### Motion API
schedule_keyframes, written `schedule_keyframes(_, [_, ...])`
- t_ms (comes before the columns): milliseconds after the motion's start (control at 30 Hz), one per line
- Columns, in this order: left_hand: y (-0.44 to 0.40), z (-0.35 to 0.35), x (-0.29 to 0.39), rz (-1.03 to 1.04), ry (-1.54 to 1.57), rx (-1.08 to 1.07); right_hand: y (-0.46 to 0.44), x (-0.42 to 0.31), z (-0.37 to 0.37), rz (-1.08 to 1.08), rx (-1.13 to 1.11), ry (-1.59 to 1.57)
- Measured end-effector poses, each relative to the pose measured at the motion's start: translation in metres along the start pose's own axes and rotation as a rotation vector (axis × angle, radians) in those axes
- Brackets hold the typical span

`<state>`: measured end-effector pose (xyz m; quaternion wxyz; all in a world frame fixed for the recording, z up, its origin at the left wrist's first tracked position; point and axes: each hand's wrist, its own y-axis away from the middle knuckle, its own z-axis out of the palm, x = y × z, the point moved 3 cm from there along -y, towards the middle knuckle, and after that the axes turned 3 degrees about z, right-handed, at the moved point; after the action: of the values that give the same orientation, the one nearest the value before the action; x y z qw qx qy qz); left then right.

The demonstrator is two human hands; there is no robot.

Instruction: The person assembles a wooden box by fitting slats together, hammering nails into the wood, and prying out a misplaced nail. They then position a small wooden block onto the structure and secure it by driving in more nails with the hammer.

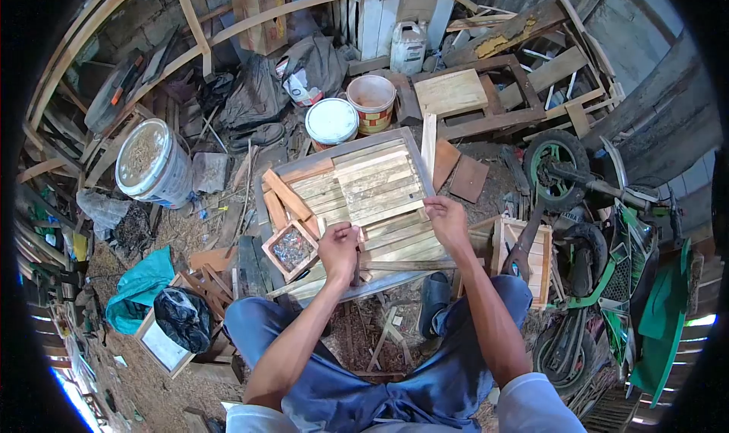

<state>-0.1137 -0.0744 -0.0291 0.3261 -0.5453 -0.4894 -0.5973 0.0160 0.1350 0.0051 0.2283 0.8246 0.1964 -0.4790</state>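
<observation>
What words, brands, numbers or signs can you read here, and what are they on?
"XTRA", perhaps with a letter before it: on an item just below the wheel.
Too small or blurred to read: prints on the jug, the left bucket, the tilted tub and the box.

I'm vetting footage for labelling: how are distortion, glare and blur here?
Head view: strong wide-angle curvature, round image, black corners; head view: light blows out white at the lower left edge; head view: left hand, right hand and slatted panel look reasonably clear, without obvious motion blur.
</observation>
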Motion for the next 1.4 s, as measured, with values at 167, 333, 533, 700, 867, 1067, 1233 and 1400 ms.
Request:
schedule_keyframes(167, [0.001,-0.001,-0.002,0.077,-0.038,-0.006,0.006,-0.016,-0.003,0.01,0.02,0.056])
schedule_keyframes(333, [0.002,-0.001,0.011,0.072,-0.071,-0.023,0.008,-0.03,-0.006,-0.03,0.042,0.193])
schedule_keyframes(533, [-0.003,0.0,0.021,0.129,-0.12,-0.051,0.004,-0.027,-0.016,-0.073,0.02,0.23])
schedule_keyframes(700, [0.009,0.002,0.021,0.172,-0.179,-0.066,0.016,-0.024,-0.02,-0.038,0.049,0.227])
schedule_keyframes(867, [0.018,-0.007,0.022,0.202,-0.237,-0.072,0.02,0.006,-0.02,0.015,0.001,0.163])
schedule_keyframes(1067, [0.023,-0.01,0.021,0.251,-0.236,-0.094,0.038,0.012,-0.019,0.027,0.057,0.051])
schedule_keyframes(1233, [0.022,-0.011,0.012,0.25,-0.145,-0.077,0.045,0.002,-0.02,-0.013,0.089,0.088])
schedule_keyframes(1400, [0.024,-0.012,0.012,0.255,-0.161,-0.068,0.045,0.002,-0.019,-0.081,0.1,0.15])
